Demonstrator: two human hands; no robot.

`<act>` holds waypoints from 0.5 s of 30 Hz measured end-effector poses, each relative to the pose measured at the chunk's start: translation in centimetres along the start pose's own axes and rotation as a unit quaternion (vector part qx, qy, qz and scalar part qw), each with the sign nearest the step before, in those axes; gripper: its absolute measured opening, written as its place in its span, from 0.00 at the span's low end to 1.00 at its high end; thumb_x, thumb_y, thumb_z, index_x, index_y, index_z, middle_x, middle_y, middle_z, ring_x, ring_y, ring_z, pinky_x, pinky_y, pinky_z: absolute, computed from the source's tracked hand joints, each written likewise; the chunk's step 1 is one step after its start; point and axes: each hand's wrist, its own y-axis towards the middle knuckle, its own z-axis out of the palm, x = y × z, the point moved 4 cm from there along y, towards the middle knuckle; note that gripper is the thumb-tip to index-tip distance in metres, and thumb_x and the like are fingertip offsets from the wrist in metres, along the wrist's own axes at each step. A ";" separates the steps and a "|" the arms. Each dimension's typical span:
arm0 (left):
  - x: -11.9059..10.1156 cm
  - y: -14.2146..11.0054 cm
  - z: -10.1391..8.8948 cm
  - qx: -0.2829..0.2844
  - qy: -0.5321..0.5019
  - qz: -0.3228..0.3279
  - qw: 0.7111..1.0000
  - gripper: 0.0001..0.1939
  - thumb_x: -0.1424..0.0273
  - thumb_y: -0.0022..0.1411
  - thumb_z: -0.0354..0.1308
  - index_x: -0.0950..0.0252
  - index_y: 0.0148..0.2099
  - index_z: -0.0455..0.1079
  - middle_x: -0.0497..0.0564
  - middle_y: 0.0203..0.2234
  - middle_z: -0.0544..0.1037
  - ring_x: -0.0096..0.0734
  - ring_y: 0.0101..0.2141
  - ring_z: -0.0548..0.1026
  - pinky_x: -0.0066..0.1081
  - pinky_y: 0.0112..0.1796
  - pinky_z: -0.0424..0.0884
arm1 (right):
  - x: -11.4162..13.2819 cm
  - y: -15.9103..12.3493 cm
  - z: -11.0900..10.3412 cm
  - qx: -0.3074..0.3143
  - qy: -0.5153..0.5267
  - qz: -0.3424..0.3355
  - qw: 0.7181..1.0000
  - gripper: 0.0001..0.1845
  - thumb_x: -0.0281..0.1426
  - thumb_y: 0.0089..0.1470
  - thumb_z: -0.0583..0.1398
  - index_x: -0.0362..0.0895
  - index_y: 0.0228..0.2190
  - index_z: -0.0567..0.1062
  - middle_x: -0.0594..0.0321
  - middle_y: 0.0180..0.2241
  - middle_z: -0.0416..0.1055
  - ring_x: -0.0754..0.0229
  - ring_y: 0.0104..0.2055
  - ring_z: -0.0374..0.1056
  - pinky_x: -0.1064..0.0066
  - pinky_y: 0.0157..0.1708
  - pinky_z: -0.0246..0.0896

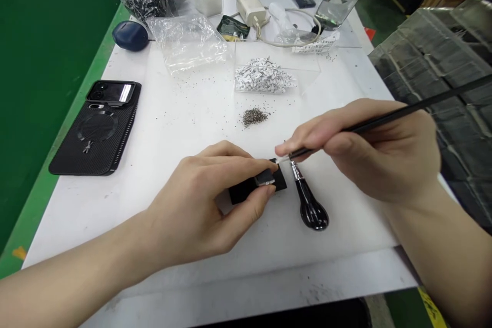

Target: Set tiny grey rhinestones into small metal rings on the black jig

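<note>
Head view, left fingers [230, 160] clamped on black part [240, 192], right fingers [307, 136] pinching a stylus [400, 114], perhaps

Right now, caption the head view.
Left hand pinches a small black piece while the right hand holds a slim black tool at its edge.

On your left a phone [110, 92] lies on the table [172, 123]; ahead you have dark grit [254, 117], a clear tray [303, 69] of white scraps [265, 76], a charger [251, 9] and plastic bags [187, 43].
</note>
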 end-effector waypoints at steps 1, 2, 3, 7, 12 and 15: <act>-0.1 0.1 -0.1 0.005 -0.002 -0.008 1.000 0.12 0.74 0.73 0.64 0.67 0.54 0.85 0.54 0.42 0.91 0.35 0.41 0.86 0.30 0.41 0.85 | 0.3 -0.1 0.1 0.025 0.007 -0.008 1.000 0.08 0.29 0.67 0.73 0.53 0.45 0.90 0.64 0.40 0.90 0.53 0.42 0.88 0.61 0.43 0.88; -0.2 0.2 -0.1 0.011 -0.004 -0.016 1.000 0.11 0.75 0.73 0.65 0.67 0.53 0.85 0.53 0.41 0.91 0.34 0.40 0.86 0.29 0.40 0.84 | 0.5 -0.2 0.1 0.044 0.011 -0.011 0.999 0.09 0.28 0.66 0.72 0.52 0.46 0.90 0.63 0.40 0.90 0.53 0.42 0.88 0.60 0.44 0.88; -0.2 0.2 -0.1 0.011 -0.009 -0.019 1.000 0.11 0.75 0.73 0.65 0.65 0.52 0.86 0.52 0.39 0.90 0.34 0.40 0.86 0.29 0.39 0.84 | 0.5 -0.2 0.2 0.058 0.012 -0.009 0.998 0.10 0.26 0.66 0.72 0.51 0.46 0.90 0.62 0.41 0.90 0.53 0.43 0.88 0.61 0.45 0.88; -0.1 0.0 -0.1 -0.004 -0.021 -0.013 1.000 0.09 0.73 0.73 0.64 0.62 0.49 0.86 0.50 0.38 0.89 0.35 0.40 0.85 0.29 0.40 0.83 | 0.4 -0.3 0.5 0.088 0.012 -0.002 0.996 0.14 0.22 0.65 0.71 0.52 0.47 0.90 0.61 0.42 0.90 0.55 0.45 0.88 0.66 0.49 0.86; 0.2 -0.2 0.1 0.000 -0.025 -0.014 1.000 0.08 0.72 0.75 0.63 0.61 0.48 0.85 0.50 0.38 0.89 0.34 0.40 0.85 0.29 0.41 0.83 | 0.5 -0.2 0.8 0.093 0.000 -0.030 0.995 0.13 0.23 0.63 0.73 0.52 0.46 0.91 0.63 0.41 0.91 0.56 0.45 0.89 0.69 0.49 0.87; 0.2 -0.1 0.1 0.003 -0.021 -0.016 1.000 0.09 0.71 0.75 0.63 0.61 0.48 0.85 0.50 0.39 0.89 0.35 0.40 0.85 0.31 0.41 0.84 | 0.6 -0.2 0.8 0.098 -0.010 -0.020 0.995 0.12 0.24 0.64 0.73 0.52 0.46 0.91 0.63 0.42 0.91 0.57 0.45 0.89 0.69 0.49 0.87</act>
